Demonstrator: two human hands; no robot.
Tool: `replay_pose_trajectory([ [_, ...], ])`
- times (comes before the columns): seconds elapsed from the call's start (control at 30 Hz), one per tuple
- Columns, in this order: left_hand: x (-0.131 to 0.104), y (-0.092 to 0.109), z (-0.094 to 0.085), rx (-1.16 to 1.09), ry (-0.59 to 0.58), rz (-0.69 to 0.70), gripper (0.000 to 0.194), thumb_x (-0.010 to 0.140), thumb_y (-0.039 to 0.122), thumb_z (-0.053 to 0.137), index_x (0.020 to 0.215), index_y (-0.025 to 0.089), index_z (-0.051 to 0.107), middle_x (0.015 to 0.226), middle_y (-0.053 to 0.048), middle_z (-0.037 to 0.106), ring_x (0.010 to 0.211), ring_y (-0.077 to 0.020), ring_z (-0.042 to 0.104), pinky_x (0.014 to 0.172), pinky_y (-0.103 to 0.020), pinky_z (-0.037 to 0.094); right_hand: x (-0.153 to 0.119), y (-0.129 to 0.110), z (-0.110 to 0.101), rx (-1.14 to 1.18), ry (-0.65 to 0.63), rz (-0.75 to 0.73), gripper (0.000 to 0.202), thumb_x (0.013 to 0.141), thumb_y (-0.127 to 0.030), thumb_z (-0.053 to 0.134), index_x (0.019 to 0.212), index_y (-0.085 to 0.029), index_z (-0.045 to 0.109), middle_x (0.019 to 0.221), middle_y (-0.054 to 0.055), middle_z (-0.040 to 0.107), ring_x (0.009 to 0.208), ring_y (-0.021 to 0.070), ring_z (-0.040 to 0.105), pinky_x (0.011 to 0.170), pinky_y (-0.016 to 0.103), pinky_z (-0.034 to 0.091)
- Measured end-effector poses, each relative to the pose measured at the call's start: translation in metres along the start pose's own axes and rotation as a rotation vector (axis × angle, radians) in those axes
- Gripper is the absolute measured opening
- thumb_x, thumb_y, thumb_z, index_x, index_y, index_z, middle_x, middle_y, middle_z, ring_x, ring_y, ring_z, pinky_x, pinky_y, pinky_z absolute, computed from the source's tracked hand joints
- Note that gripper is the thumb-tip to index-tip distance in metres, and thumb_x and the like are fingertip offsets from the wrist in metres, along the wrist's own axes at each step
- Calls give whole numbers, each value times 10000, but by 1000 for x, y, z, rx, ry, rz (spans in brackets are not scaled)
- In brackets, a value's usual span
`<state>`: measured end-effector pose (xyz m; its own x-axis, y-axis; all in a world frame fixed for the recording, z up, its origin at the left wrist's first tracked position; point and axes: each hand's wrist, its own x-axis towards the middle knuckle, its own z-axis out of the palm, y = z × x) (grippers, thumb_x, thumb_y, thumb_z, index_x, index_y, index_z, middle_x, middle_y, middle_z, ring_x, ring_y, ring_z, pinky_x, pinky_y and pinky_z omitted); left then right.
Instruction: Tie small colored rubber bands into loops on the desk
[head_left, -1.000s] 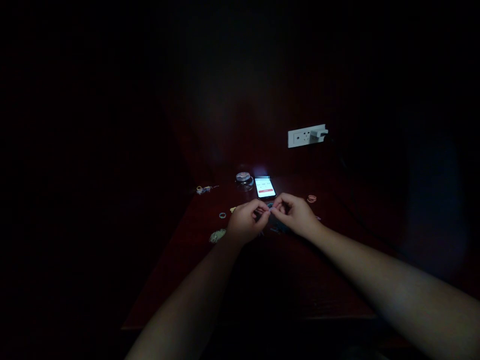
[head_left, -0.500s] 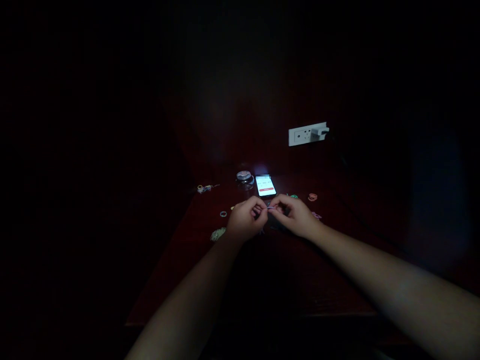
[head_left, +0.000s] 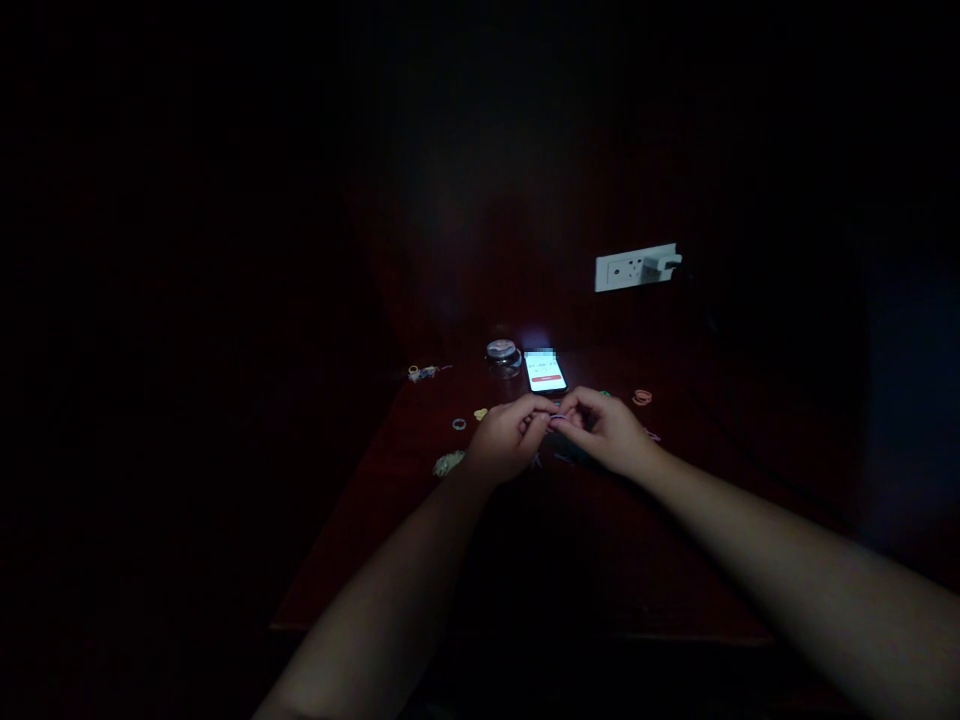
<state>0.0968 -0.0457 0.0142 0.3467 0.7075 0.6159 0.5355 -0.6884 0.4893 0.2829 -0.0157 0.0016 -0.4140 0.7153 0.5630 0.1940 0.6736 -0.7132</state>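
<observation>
Over the dark red table (head_left: 420,530), my left hand (head_left: 507,438) and my right hand (head_left: 609,434) meet fingertip to fingertip. Between their pinched fingers is a small purple elastic band (head_left: 557,418), mostly covered by the fingers. Loose bands lie around my hands: a pale greenish pile (head_left: 449,463) beside my left wrist, a bluish ring (head_left: 459,424) and a yellow bunch (head_left: 481,414) to the left, and orange rings (head_left: 642,397) to the right. Bits of green and pink show partly behind my right hand.
A phone (head_left: 546,372) with a lit screen lies just beyond my hands, next to a round lidded clear jar (head_left: 503,358). A tangle of bands (head_left: 426,374) lies at the far left. On the wall is a socket panel (head_left: 634,268) with a plug in it. The surroundings are very dark.
The view has shifted, so everything sits slightly farther right. My fingertips have drawn closer together around the purple elastic band, and the yellow bunch shows more fully.
</observation>
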Motion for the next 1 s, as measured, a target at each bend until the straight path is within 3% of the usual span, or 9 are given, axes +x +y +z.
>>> replay_pose_trajectory([
  [0.27,-2,5,-6,-20,-122,104,294,825,267,650,1112,208,634,958,-15,717,792,-146,660,735,-258,522,0,5,-1,-27,16,23,255,815,-395,680,741,-197,538,607,-35,492,554,120,436,511,243,341],
  [0.53,-4,6,-8,-61,-150,185,411,836,283,656,1239,242,585,1206,-25,681,1014,-174,661,913,-302,513,3,-6,-6,-33,36,-81,148,837,-319,653,797,-183,694,766,40,614,709,178,565,641,304,431],
  [0.7,-5,9,-8,-53,-86,133,469,831,257,657,1284,234,536,1171,-39,691,977,-173,676,863,-288,535,3,-7,-6,-15,93,-76,153,860,-304,639,798,-183,708,758,31,579,689,169,548,618,296,416],
  [0.87,-4,4,-1,-14,30,51,317,877,217,596,1195,215,600,1062,-45,730,878,-166,697,796,-282,559,2,-3,-5,-8,92,-73,219,864,-351,655,720,-186,664,688,0,517,632,147,497,593,282,392],
  [1.0,-2,-3,4,43,108,64,194,858,179,626,1035,216,698,965,-29,751,819,-158,687,763,-274,551,3,0,-5,-19,87,-65,271,857,-371,660,669,-180,620,657,-12,471,608,138,461,567,272,366],
])
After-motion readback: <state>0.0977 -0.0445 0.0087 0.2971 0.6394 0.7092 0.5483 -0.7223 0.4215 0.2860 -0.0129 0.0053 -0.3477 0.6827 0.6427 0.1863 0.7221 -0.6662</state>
